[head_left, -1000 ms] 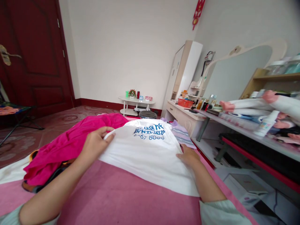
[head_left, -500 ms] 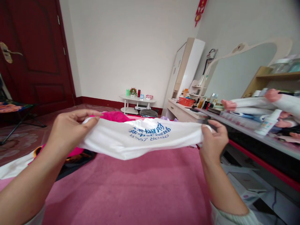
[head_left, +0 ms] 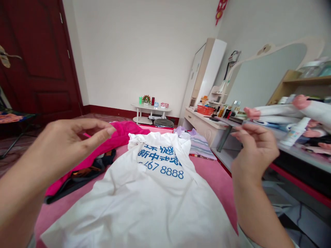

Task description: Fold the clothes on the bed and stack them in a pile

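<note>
A white T-shirt [head_left: 155, 203] with blue printed characters and digits lies loosely spread over the pink bedspread [head_left: 217, 179], its far end bunched and creased. My left hand [head_left: 72, 141] hovers to the left of the shirt, thumb and forefinger loosely extended and nothing held. On the opposite side, my right hand [head_left: 254, 148] is raised with its fingers bent and parted, also without cloth. Both hands are apart from the shirt. Left of it lie bright pink clothing [head_left: 103, 148] and a dark garment [head_left: 82, 175]. Folded striped lilac clothing [head_left: 199, 143] rests beyond its right side.
Along the right stands a desk [head_left: 274, 137] with a white bottle [head_left: 294, 132] and doll-like limbs [head_left: 274, 112]. A dressing table [head_left: 201, 119] holds a red basket [head_left: 205, 109]. By the far wall is a small white table [head_left: 152, 108]. A folding stool [head_left: 18, 119] stands left.
Both hands have let go of the white T-shirt, which was stretched between them. It has dropped and spread across the bed toward me. My right hand has shifted slightly right.
</note>
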Demonstrator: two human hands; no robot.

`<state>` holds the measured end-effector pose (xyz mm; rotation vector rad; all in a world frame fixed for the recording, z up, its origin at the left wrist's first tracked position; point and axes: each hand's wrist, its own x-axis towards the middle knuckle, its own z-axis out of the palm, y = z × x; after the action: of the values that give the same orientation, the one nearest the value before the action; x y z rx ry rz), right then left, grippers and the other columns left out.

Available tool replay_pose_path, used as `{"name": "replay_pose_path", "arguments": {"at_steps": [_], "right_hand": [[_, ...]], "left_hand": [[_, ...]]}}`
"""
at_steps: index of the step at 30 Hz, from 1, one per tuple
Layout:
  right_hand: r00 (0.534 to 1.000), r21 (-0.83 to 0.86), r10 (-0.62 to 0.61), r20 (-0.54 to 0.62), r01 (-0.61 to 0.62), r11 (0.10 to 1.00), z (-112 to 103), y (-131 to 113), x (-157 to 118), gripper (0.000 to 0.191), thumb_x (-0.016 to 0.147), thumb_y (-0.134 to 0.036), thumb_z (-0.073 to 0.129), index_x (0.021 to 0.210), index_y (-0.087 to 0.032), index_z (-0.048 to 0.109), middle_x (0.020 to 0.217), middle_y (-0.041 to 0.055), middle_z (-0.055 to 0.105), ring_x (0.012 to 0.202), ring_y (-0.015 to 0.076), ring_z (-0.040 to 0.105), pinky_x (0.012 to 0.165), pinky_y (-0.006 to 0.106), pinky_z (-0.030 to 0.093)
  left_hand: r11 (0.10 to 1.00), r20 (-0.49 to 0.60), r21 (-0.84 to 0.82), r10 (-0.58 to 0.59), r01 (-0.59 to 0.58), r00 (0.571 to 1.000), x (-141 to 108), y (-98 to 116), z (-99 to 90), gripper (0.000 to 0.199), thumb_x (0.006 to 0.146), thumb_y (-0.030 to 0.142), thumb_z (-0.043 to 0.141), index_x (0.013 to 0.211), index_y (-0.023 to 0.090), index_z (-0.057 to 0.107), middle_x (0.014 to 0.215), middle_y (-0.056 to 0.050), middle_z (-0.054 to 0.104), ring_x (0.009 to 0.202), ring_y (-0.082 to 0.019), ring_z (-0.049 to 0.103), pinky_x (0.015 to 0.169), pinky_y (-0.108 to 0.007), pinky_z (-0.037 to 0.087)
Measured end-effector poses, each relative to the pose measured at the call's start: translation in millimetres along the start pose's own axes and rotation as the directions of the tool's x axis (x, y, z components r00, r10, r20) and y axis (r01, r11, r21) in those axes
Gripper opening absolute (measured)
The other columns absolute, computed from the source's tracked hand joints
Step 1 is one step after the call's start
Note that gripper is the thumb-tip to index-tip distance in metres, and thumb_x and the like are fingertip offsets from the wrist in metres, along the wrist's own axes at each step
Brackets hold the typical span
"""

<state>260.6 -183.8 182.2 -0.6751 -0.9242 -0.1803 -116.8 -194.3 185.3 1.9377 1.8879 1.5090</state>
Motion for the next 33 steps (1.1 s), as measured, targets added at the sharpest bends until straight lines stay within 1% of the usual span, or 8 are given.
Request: {"name": "replay_pose_path", "arguments": {"at_steps": [4, 7, 10, 12, 17, 23, 27, 33], "right_hand": [[0.89, -0.301, 0.287, 0.355, -0.182, 0.936, 2.3, 33.8, -21.4, 0.018, 0.075, -0.029, 0.059, 0.087, -0.016, 0.062, 0.074, 0.0016, 0.064, 0.06, 0.0135, 0.058, 0.057, 0.026, 0.044], [0.635, -0.605, 0.506, 0.584, -0.075, 0.793, -1.2, 70.0, -45.6, 0.021, 0.075, -0.035, 0.058, 0.086, -0.018, 0.065, 0.077, 0.0029, 0.066, 0.064, 0.0166, 0.06, 0.059, 0.027, 0.043], [0.369, -0.776, 0.69, 0.623, 0.178, 0.605, -8.4, 101.9, -77.0, 0.035, 0.068, -0.043, 0.065, 0.096, -0.022, 0.066, 0.092, 0.0043, 0.067, 0.08, 0.0202, 0.061, 0.067, 0.029, 0.042], [0.296, -0.808, 0.755, 0.585, 0.296, 0.509, -13.9, 117.8, -95.6, 0.044, 0.064, -0.047, 0.069, 0.1, -0.024, 0.065, 0.102, 0.0044, 0.065, 0.091, 0.0217, 0.06, 0.07, 0.028, 0.041], [0.413, -0.865, 0.76, 0.501, 0.279, 0.418, -27.6, 145.5, -108.9, 0.019, 0.075, -0.033, 0.055, 0.086, -0.023, 0.066, 0.092, 0.0025, 0.067, 0.086, 0.0189, 0.06, 0.066, 0.025, 0.038], [0.685, -0.835, 0.694, 0.224, -0.232, 0.499, -56.9, 177.0, -96.0, 0.029, 0.069, -0.041, 0.051, 0.079, -0.018, 0.065, 0.072, 0.0033, 0.068, 0.074, 0.0234, 0.062, 0.061, 0.028, 0.045], [0.707, -0.741, 0.703, 0.073, -0.434, 0.513, -66.5, 189.6, -95.3, 0.027, 0.06, -0.035, 0.056, 0.078, -0.015, 0.064, 0.074, 0.005, 0.068, 0.072, 0.0228, 0.063, 0.063, 0.029, 0.049], [0.685, -0.653, 0.7, 0.203, -0.438, 0.618, -46.4, 205.7, -94.9, 0.035, 0.07, -0.034, 0.049, 0.095, -0.012, 0.059, 0.078, 0.0082, 0.068, 0.07, 0.0209, 0.064, 0.062, 0.029, 0.052]], "left_hand": [[0.976, 0.396, -0.081, 0.216, -0.2, 0.892, -5.2, -5.3, 47.5, 0.036, 0.079, 0.052, 0.054, 0.089, 0.022, 0.071, 0.088, 0.002, 0.072, 0.075, -0.018, 0.064, 0.068, -0.026, 0.05], [0.958, 0.571, -0.118, 0.282, -0.262, 0.771, -16.8, -31.6, 103.1, 0.035, 0.08, 0.047, 0.054, 0.102, 0.024, 0.069, 0.107, -0.002, 0.069, 0.091, -0.021, 0.064, 0.079, -0.028, 0.05], [0.945, 0.623, -0.029, 0.271, -0.324, 0.734, -33.6, -69.5, 152.8, 0.051, 0.083, 0.05, 0.049, 0.124, 0.021, 0.058, 0.132, -0.009, 0.054, 0.121, -0.025, 0.049, 0.103, -0.034, 0.036], [0.929, 0.677, 0.068, 0.225, -0.363, 0.701, -42.9, -90.9, 172.5, 0.055, 0.087, 0.053, 0.041, 0.134, 0.025, 0.047, 0.146, -0.008, 0.037, 0.135, -0.028, 0.031, 0.11, -0.045, 0.022], [0.897, 0.724, 0.141, 0.195, -0.419, 0.662, -49.6, -110.7, 182.9, 0.056, 0.09, 0.057, 0.03, 0.14, 0.031, 0.036, 0.153, -0.005, 0.022, 0.14, -0.029, 0.015, 0.111, -0.051, 0.012], [0.883, 0.703, 0.145, 0.226, -0.447, 0.674, -50.4, -111.2, 183.6, 0.055, 0.091, 0.056, 0.03, 0.14, 0.032, 0.037, 0.152, -0.005, 0.025, 0.139, -0.029, 0.018, 0.11, -0.051, 0.014], [0.892, 0.689, 0.152, 0.214, -0.426, 0.692, -52.7, -108.8, 185.4, 0.052, 0.09, 0.053, 0.034, 0.138, 0.033, 0.04, 0.151, -0.005, 0.027, 0.138, -0.031, 0.02, 0.109, -0.053, 0.016], [0.894, 0.679, 0.186, 0.183, -0.408, 0.711, -55.5, -99.9, 188.4, 0.048, 0.09, 0.05, 0.035, 0.136, 0.037, 0.042, 0.15, -0.006, 0.028, 0.138, -0.033, 0.02, 0.108, -0.056, 0.015]]}}
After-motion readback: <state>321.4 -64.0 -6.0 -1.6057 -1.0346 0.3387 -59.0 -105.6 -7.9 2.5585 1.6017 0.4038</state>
